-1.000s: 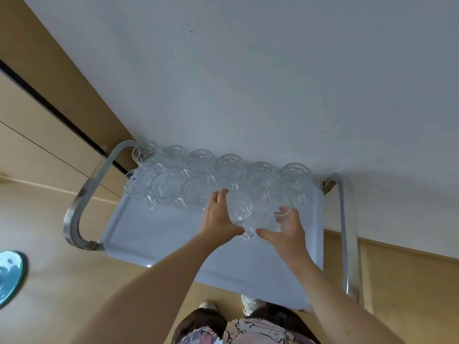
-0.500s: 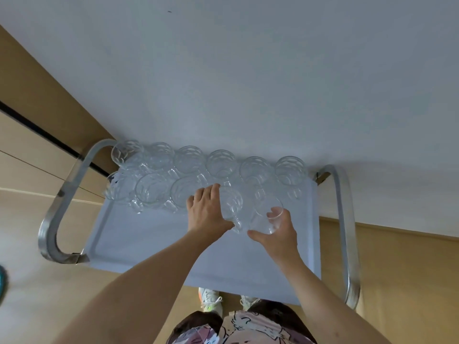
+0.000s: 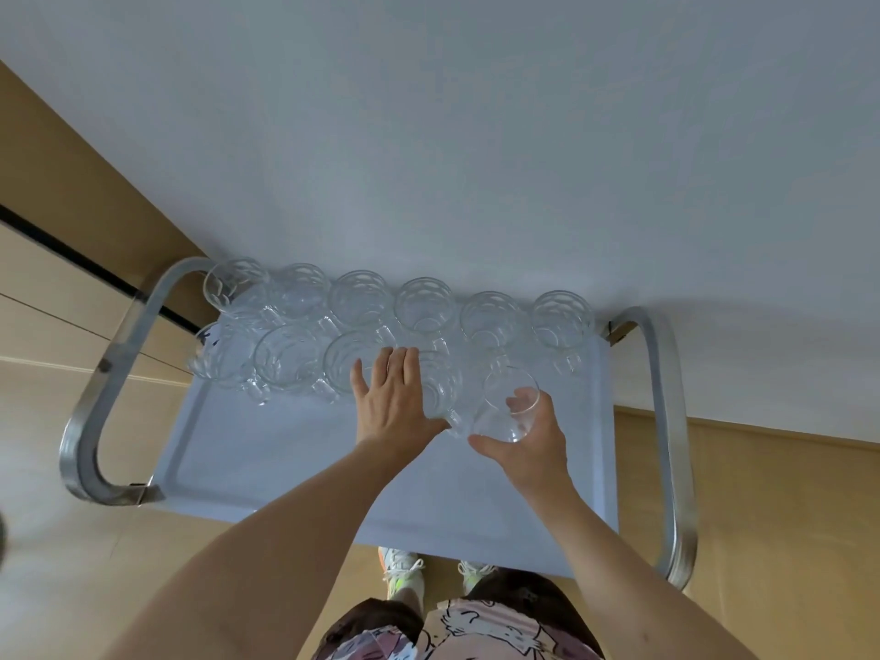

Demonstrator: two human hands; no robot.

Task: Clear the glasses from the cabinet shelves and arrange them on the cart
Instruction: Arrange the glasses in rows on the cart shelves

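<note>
Glasses (image 3: 424,307) already fill 2 rows on the cart (image 3: 295,450). Right hand (image 3: 533,440) grips 1 more glass (image 3: 507,404); left hand (image 3: 393,402) lies flat against another. Cabinet's out of view, so what's left is unclear.

So the cart (image 3: 266,450) is sitting right up against a white wall, with its pale blue-grey top tray taking up most of the view and a bent metal handle loop (image 3: 90,412) sticking out at each end. The glasses are all crowding the far side of the tray. A back row of six clear handled glass mugs (image 3: 424,304) is running along the far edge, pretty much rim to rim. A second row of mugs (image 3: 288,357) is sitting just in front of it, starting at the left end and touching the back row. The near half of the tray is lying bare. The cart itself is standing on a light wood floor (image 3: 57,588).
</note>
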